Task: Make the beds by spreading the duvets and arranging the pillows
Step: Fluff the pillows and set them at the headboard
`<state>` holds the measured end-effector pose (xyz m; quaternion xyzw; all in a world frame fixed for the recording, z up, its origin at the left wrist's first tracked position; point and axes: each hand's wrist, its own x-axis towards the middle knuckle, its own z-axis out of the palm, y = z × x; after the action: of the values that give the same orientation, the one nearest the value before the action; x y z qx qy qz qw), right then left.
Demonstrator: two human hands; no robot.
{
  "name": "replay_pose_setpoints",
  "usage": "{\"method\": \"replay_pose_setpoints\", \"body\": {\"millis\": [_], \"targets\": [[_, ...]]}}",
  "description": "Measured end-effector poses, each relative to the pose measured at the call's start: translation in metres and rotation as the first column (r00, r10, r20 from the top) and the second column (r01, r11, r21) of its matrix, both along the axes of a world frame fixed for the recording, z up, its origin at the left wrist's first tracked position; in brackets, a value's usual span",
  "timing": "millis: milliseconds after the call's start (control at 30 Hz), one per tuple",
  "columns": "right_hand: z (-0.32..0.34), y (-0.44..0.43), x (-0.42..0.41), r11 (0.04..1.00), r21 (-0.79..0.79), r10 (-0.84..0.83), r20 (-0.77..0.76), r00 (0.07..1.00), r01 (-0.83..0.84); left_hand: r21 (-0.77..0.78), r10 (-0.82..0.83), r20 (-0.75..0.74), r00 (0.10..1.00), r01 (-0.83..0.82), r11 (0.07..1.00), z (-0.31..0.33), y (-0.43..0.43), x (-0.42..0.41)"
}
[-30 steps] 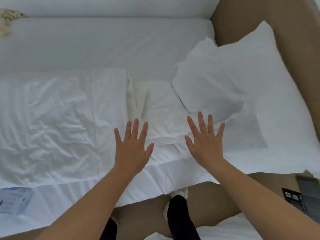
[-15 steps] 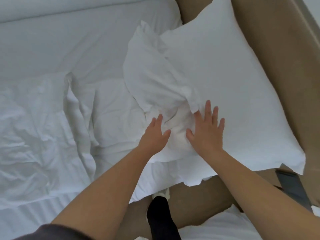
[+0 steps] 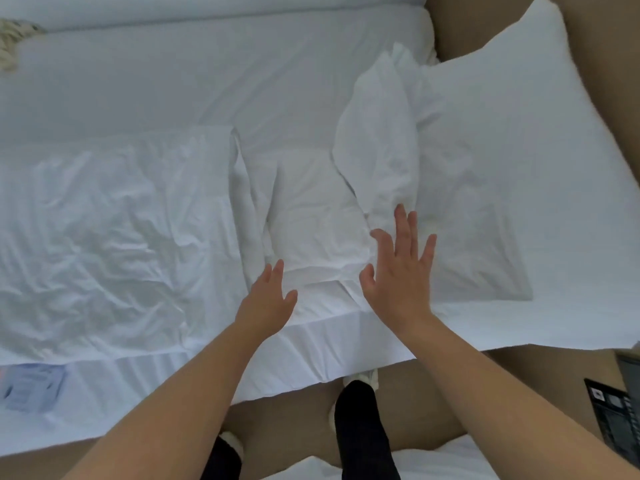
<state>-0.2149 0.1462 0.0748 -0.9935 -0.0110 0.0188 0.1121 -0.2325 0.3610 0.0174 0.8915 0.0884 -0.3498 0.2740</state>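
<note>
Cut off: a dark flat device (image 3: 614, 424) is clipped by the right edge; a pale blue label (image 3: 33, 386) on the bed's side is blurred.
Hands: the left hand (image 3: 268, 299) and right hand (image 3: 398, 282) are held flat, fingers spread, nothing grasped; contact with the white-sheeted bed (image 3: 207, 81) cannot be judged.
Duvet: a crumpled white duvet (image 3: 104, 230) is spread at left, its edge just beside the left hand.
Pillows: a small rumpled white pillow (image 3: 377, 143) is leaned on a large white pillow (image 3: 502, 161), right of the duvet, just beyond the right hand.
Far corner: beige tasselled fabric (image 3: 14, 39) is cut off.
</note>
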Motion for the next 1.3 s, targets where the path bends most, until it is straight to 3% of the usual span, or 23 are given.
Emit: {"method": "replay_pose_setpoints", "body": {"millis": [267,433,700,800,900,1000,1100,1167,1300], "targets": [[-0.013,0.178,-0.074,1.000,0.010,0.014,-0.148,0.989,-0.013,0.044,-0.001,-0.009,1.000,0.002,0.999,0.016,0.183,-0.071],[-0.026,0.273,-0.098,0.982,0.076,0.187,-0.332,0.925,-0.172,0.061,0.185,-0.068,0.980,-0.181,0.982,0.005,0.281,-0.118],[-0.079,0.379,-0.092,0.881,0.038,0.437,-0.444,0.782,-0.471,0.109,0.469,-0.083,0.879,-0.460,0.881,-0.047,0.385,-0.154],[-0.102,0.424,-0.098,0.851,0.019,0.464,-0.498,0.733,-0.526,0.082,0.731,-0.158,0.664,-0.729,0.680,-0.070,0.430,-0.152],[-0.127,0.477,-0.103,0.857,0.038,0.449,-0.545,0.708,-0.514,-0.032,0.920,-0.254,0.300,-0.953,0.302,-0.092,0.490,-0.150],[-0.161,0.532,-0.110,0.863,0.045,0.442,-0.546,0.711,-0.503,-0.229,0.899,-0.437,0.029,-0.970,-0.080,-0.120,0.552,-0.151],[-0.200,0.578,-0.112,0.859,-0.017,0.426,-0.532,0.732,-0.511,-0.390,0.813,-0.572,-0.108,-0.836,-0.386,-0.149,0.597,-0.142],[-0.219,0.598,-0.108,0.855,-0.082,0.407,-0.504,0.762,-0.511,-0.468,0.731,-0.674,-0.106,-0.704,-0.534,-0.164,0.613,-0.134],[-0.239,0.616,-0.098,0.866,-0.181,0.362,-0.416,0.834,-0.466,-0.452,0.662,-0.746,-0.080,-0.669,-0.590,-0.168,0.611,-0.114]]}}
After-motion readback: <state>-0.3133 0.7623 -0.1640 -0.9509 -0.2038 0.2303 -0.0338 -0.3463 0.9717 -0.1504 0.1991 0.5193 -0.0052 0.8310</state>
